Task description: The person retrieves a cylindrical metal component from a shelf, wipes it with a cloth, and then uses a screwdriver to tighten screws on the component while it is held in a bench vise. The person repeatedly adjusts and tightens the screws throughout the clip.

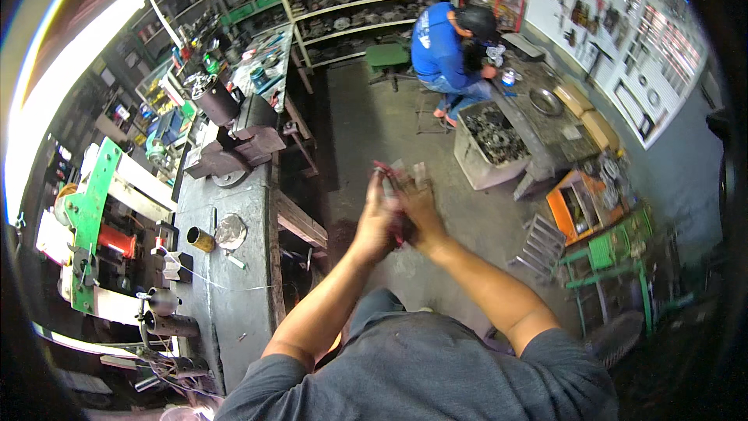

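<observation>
Pressing together over a small red thing (399,228) that peeks out between the palms, the left hand (376,222) and right hand (418,210) meet in front of the chest, above the concrete floor (366,117). It seems mid-handling, with nothing set down on the workbench (234,265) yet. Both forearms angle inward; blurred fingers lie together, clamped around it.
</observation>
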Tool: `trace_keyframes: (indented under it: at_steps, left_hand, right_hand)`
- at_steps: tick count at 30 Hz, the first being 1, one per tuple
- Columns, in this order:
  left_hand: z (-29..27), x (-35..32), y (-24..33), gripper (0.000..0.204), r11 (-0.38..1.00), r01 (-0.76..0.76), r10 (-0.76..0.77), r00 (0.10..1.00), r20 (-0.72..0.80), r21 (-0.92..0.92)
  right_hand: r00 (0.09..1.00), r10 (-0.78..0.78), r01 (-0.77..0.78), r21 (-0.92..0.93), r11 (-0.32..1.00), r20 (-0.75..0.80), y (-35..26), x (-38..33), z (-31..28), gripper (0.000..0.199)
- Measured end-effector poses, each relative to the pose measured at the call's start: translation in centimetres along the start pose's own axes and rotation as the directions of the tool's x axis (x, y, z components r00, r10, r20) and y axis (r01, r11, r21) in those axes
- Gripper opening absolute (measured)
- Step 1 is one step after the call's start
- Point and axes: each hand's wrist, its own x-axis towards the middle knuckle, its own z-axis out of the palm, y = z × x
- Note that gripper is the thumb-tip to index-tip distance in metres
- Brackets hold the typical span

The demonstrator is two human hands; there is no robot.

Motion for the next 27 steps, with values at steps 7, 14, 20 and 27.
trace_keyframes:
  at_steps: [7, 14, 20, 27]
  left_hand:
    - [-5.2, 18.3, 2.1, 0.051, 0.989, 0.134, -0.144, 0.959, -0.246, -0.057]
    - [-5.2, 36.6, 10.8, 0.056, 0.835, -0.135, -0.092, 0.921, 0.377, 0.534]
    - [-1.3, 51.7, 14.7, 0.043, 0.929, 0.370, -0.354, 0.888, 0.294, 0.000]
    - [-4.3, 69.3, 17.0, 0.078, 0.914, 0.113, -0.089, 0.993, 0.079, -0.389]
  right_hand:
    - [0.889, -0.312, 0.386, -0.182, 0.904, 0.334, 6.7, 13.5, 8.8, 0.038]
    - [0.531, -0.305, 0.381, 0.099, 0.919, 0.790, 15.1, 32.0, 6.7, 0.033]
    - [0.637, -0.743, 0.693, 0.270, 0.668, 0.204, 23.2, 45.4, 6.8, 0.032]
    - [0.926, -0.287, 0.340, 0.215, 0.916, -0.244, 33.8, 61.0, 18.3, 0.043]
